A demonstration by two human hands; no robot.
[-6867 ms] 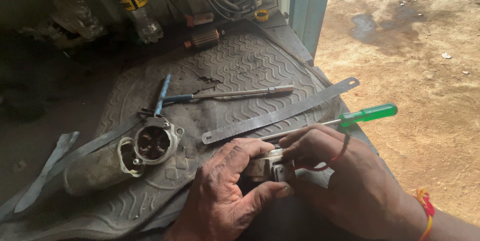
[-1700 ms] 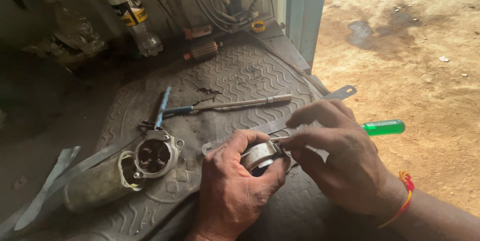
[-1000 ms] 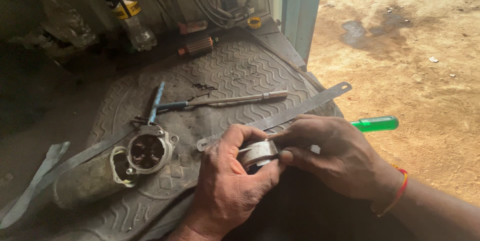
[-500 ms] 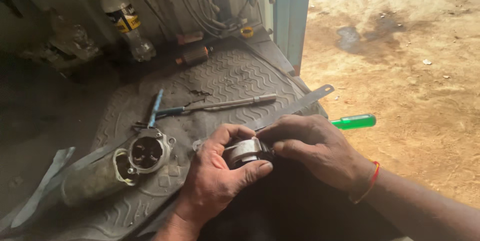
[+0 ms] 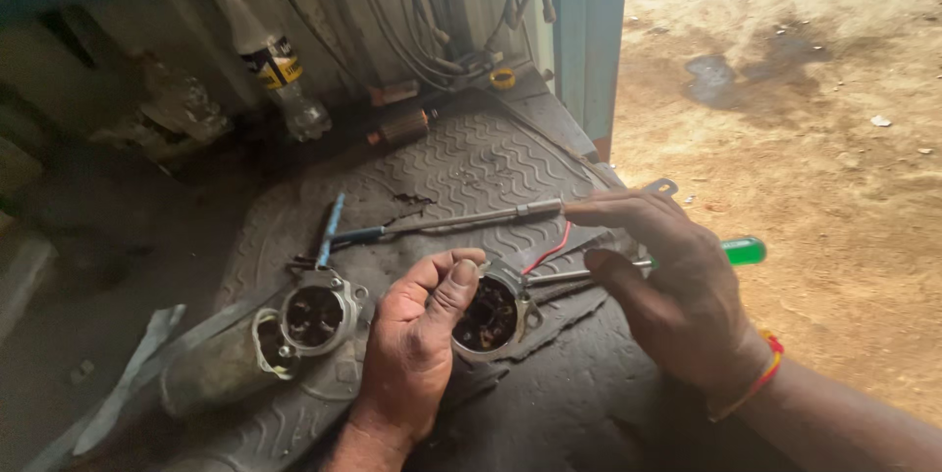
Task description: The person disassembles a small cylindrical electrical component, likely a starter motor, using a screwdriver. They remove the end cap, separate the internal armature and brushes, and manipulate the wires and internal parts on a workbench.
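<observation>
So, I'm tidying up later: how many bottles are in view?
1: a clear plastic bottle with a dark cap leaning at the back left, behind the ribbed black rubber mat. Others may be hidden in the clutter.

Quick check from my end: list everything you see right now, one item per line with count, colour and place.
Round metal housing: one, grey with dark inside, held by left hand, red wire attached.
Motor body: one, grimy grey, on mat left of the hands.
Screwdriver: one, green handle, behind right hand.
Long metal rod tool: one, steel, lying across mat.
Blue-handled tool: one, above motor body.
Armature: one, copper-brown, far end of mat.
Plastic bottle: one, clear with dark cap, back left.
Rubber mat: one, grey, wavy ribbed.
Left hand: gripping housing.
Right hand: fingers spread beside housing.
</observation>
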